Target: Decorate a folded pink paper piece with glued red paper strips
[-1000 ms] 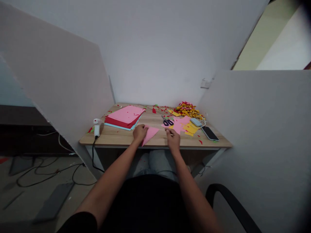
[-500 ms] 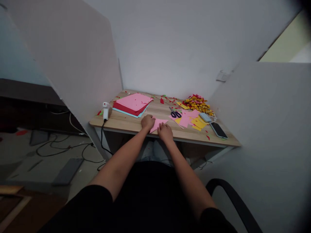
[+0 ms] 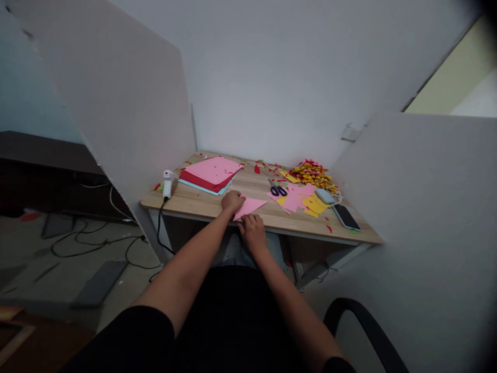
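Note:
A folded piece of pink paper (image 3: 250, 206) lies at the table's front edge, roughly triangular with one point toward the right. My left hand (image 3: 232, 202) grips its left side, fingers curled over the paper. My right hand (image 3: 253, 230) is at the lower edge of the same sheet, its fingers bent against the paper near the lower left corner. The fingertips of both hands are partly hidden. Dark-handled scissors (image 3: 278, 190) rest to the right of the paper, beside pink paper pieces (image 3: 293, 199) and yellow paper pieces (image 3: 316, 203).
A stack of pink, red and light blue sheets (image 3: 213, 170) lies at the left. Near it stands a white hot glue gun-like device (image 3: 167, 184) with a black cord. Yellow and red paper shapes (image 3: 314, 175), a pale blue power bank (image 3: 324, 196) and a phone (image 3: 347, 217) are at the right.
My right hand has moved down and left, from the paper's right part to its lower edge. More of the pink paper shows now. The camera view has shifted slightly.

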`<action>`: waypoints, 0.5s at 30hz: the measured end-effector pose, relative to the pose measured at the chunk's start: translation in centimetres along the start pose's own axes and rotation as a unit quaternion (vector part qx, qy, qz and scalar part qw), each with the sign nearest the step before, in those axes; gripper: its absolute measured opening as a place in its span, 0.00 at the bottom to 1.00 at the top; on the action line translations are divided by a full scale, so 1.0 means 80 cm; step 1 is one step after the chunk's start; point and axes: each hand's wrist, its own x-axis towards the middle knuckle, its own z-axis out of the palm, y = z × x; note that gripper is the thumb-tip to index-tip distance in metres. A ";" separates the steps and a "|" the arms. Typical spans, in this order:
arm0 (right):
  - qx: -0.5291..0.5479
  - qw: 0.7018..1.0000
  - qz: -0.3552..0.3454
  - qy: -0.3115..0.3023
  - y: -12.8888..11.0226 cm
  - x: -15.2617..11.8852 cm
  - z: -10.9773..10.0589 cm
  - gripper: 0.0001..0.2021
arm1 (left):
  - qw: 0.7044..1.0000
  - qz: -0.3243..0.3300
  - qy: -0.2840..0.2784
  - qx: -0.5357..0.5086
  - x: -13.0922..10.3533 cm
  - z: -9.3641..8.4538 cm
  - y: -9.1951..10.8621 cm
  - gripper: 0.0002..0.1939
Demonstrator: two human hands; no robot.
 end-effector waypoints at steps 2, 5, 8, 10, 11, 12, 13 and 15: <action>-0.009 1.000 -0.003 0.011 -0.006 0.006 0.004 0.10 | 1.000 0.007 -0.016 0.009 0.003 -0.006 -0.003 0.18; -0.013 0.999 -0.033 0.019 -0.012 0.012 0.007 0.08 | 0.999 0.017 -0.030 0.021 0.006 -0.011 -0.008 0.18; -0.012 0.997 -0.069 0.021 -0.019 0.018 0.010 0.09 | 0.999 0.029 -0.036 0.028 0.007 -0.012 -0.011 0.19; -0.009 0.996 -0.085 0.024 -0.022 0.021 0.013 0.09 | 0.998 0.038 -0.041 0.029 0.008 -0.012 -0.013 0.19; -0.007 0.996 -0.089 0.026 -0.023 0.022 0.016 0.08 | 0.998 0.043 -0.043 0.028 0.008 -0.013 -0.014 0.19; -0.005 0.995 -0.092 0.028 -0.024 0.023 0.018 0.08 | 0.998 0.046 -0.043 0.028 0.009 -0.013 -0.015 0.19; -0.002 0.995 -0.092 0.032 -0.025 0.023 0.020 0.08 | 0.998 0.049 -0.043 0.028 0.009 -0.013 -0.016 0.19; 0.006 0.995 -0.091 0.040 -0.024 0.023 0.024 0.08 | 0.997 0.051 -0.041 0.028 0.011 -0.013 -0.018 0.19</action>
